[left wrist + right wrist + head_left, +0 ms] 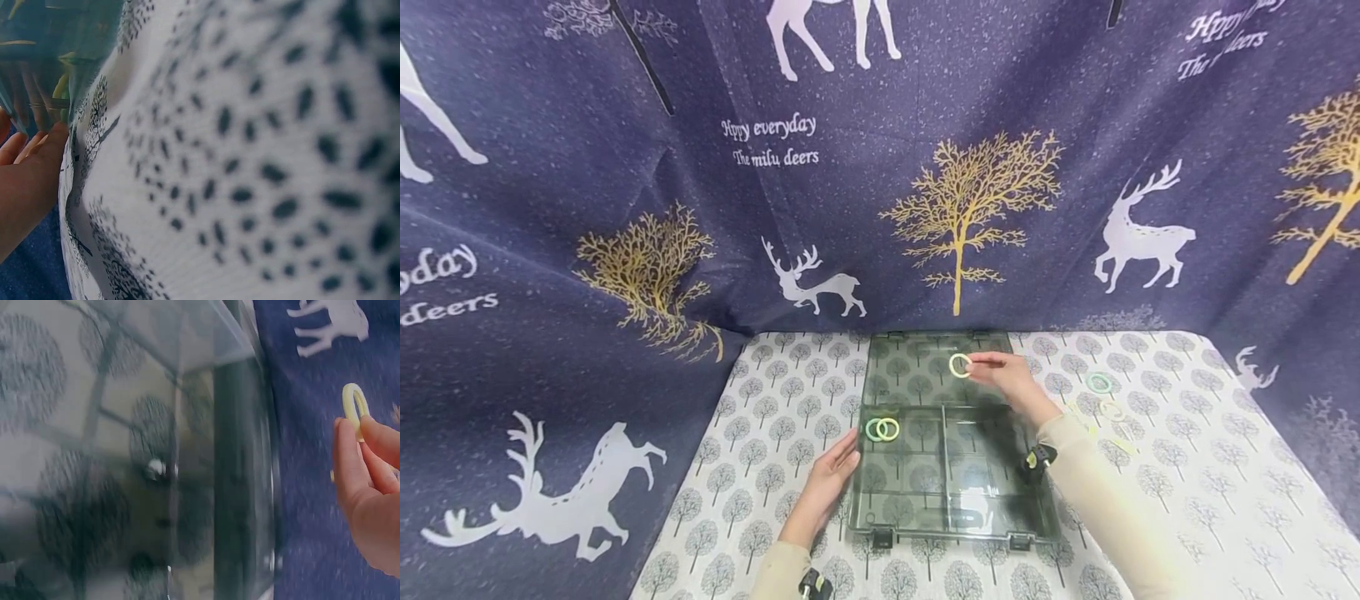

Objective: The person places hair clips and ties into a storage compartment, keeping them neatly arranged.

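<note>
A see-through grey-green plastic compartment box [943,479] lies with its lid [906,367] folded back. My right hand [1011,379] is above the lid and pinches a pale yellow ring [960,365] between thumb and fingertips. In the right wrist view the same ring [349,403] stands up from the fingertips of the right hand [375,487]. My left hand [831,471] rests against the box's left side with its fingers extended. A green ring [872,430] and a yellow ring [889,429] overlap in the box's far left corner.
On the cloth-covered table [782,400] right of the box lie a green ring [1099,382], a cream ring [1111,410] and yellow pieces washed out by glare. A dark blue curtain [835,217] hangs behind the table. Two latches [882,538] stick out at the box's near edge.
</note>
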`<control>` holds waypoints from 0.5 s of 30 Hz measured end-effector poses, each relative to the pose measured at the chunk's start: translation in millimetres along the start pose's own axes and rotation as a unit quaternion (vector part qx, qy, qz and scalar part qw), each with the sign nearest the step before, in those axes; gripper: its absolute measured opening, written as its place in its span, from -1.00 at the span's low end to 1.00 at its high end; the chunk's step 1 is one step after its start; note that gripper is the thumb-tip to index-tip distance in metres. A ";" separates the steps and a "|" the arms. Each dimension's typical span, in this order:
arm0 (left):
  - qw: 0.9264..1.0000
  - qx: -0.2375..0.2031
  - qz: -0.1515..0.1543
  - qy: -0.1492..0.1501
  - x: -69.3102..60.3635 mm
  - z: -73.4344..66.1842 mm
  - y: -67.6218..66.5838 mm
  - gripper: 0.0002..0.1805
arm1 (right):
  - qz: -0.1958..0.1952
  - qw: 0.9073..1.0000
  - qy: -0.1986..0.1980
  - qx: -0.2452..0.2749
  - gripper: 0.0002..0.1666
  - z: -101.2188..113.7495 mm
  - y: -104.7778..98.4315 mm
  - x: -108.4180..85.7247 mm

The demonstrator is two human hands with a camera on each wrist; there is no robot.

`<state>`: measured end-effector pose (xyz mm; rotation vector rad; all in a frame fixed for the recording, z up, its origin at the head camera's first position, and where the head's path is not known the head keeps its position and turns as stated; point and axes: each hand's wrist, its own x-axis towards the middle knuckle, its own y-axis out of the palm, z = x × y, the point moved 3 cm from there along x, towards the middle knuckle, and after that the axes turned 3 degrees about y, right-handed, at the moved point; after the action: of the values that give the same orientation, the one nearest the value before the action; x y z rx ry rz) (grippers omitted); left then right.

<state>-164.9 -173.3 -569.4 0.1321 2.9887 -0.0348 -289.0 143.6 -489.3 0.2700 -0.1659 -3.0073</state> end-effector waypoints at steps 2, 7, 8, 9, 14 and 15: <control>1.000 0.006 -0.005 -0.003 -0.1 1.2 -0.6 -0.42 | 0.015 1.000 0.002 -0.005 -0.52 -4.0 10.7 -1.7; 1.000 0.004 -0.006 -0.007 0.8 3.7 -1.5 -0.42 | 0.048 0.999 0.002 -0.010 -0.54 -13.4 37.2 -6.2; 1.000 0.003 -0.006 -0.008 0.9 3.9 -1.6 -0.42 | 0.052 0.999 0.005 -0.010 -0.55 -15.1 42.2 -7.2; 1.000 0.003 -0.006 -0.008 0.9 3.9 -1.7 -0.42 | 0.058 0.998 0.006 -0.011 -0.56 -16.8 47.1 -8.0; 1.000 0.000 -0.007 -0.007 1.1 3.7 -1.4 -0.44 | 0.082 0.996 0.016 -0.018 -0.59 -26.0 68.1 -11.3; 1.000 0.000 -0.007 -0.007 1.1 3.4 -1.1 -0.44 | 0.087 0.996 0.016 -0.021 -0.60 -27.8 71.7 -11.9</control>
<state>-165.5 -174.4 -572.9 0.1111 2.9759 -0.0359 -264.6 71.6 -505.9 0.2824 -0.1165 -2.8287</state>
